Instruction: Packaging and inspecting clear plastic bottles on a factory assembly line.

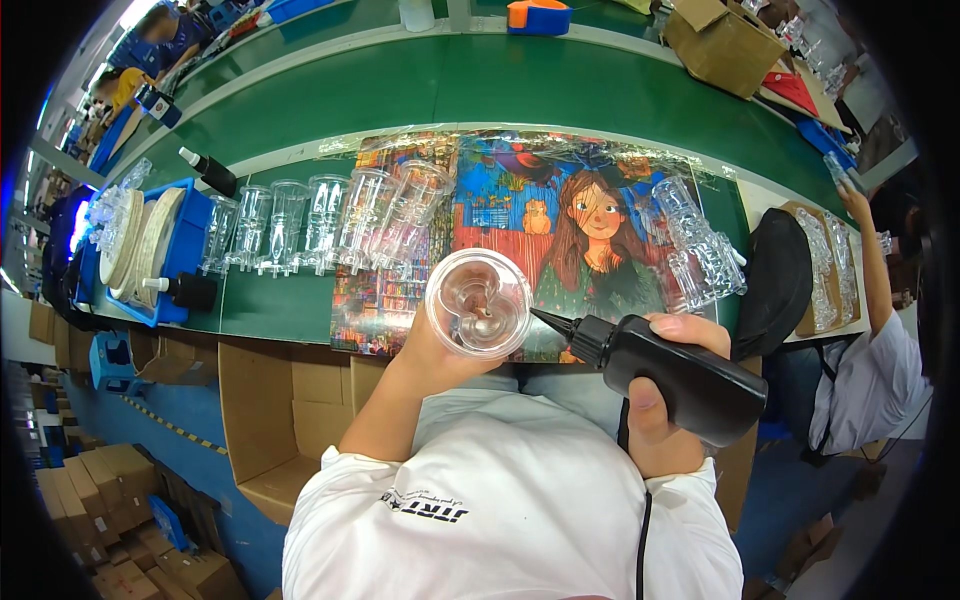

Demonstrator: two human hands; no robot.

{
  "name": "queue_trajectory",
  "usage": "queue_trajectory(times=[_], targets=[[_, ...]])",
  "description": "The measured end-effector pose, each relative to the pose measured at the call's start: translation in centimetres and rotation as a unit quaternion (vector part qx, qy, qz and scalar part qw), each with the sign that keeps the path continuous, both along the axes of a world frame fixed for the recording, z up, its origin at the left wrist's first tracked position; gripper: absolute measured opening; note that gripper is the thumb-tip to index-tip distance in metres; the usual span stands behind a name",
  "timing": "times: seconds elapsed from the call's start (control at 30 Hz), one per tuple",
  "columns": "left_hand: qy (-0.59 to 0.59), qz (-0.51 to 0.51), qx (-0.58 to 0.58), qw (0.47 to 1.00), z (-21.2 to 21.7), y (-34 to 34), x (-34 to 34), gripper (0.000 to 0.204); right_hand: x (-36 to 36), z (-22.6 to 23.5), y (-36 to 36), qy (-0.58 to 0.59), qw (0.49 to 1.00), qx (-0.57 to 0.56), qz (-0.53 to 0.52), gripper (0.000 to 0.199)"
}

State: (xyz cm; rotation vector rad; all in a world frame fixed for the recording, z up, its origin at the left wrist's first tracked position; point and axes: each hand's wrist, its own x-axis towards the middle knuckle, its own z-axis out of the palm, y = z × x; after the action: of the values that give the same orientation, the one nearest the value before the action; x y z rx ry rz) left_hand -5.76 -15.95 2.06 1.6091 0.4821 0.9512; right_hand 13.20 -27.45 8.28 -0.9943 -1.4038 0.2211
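My left hand is wrapped round a clear cylinder, whose round open end faces up and shows curved lobes inside. In my right hand is a black squeeze bottle, lying tilted with its cap toward the left. Its pointed black nozzle ends right beside the cylinder's rim; I cannot tell whether the two touch. A row of similar clear cylinders stands on the table to the left, behind my left hand. More clear pieces lie in a group to the right.
A glossy illustrated sheet covers the green table. At left, a blue bin holds large spools, near two small black bottles. Below is an open cardboard box. A co-worker's arm reaches in at right.
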Motion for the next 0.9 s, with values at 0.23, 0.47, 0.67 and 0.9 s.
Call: queue_trajectory(times=[0.23, 0.47, 0.67, 0.9], targets=[[0.012, 0.023, 0.007, 1.0, -0.1, 0.1, -0.3, 0.072, -0.1, 0.2, -0.5, 0.012, 0.999, -0.035, 0.0, 0.04], [0.018, -0.017, -0.016, 1.0, 0.3, 0.1, -0.2, 0.074, -0.1, 0.1, -0.4, -0.003, 1.0, -0.021, 0.0, 0.043], [-0.03, 0.013, 0.023, 0.999, 0.3, 0.1, 0.2, 0.07, -0.4, 0.9, -0.7, 0.006, 0.999, -0.037, 0.002, 0.043], [0.007, 0.015, 0.032, 0.999, 0.6, 0.3, 0.0, 0.073, -0.5, 1.3, -0.8, -0.032, 0.999, -0.028, -0.028, 0.042]])
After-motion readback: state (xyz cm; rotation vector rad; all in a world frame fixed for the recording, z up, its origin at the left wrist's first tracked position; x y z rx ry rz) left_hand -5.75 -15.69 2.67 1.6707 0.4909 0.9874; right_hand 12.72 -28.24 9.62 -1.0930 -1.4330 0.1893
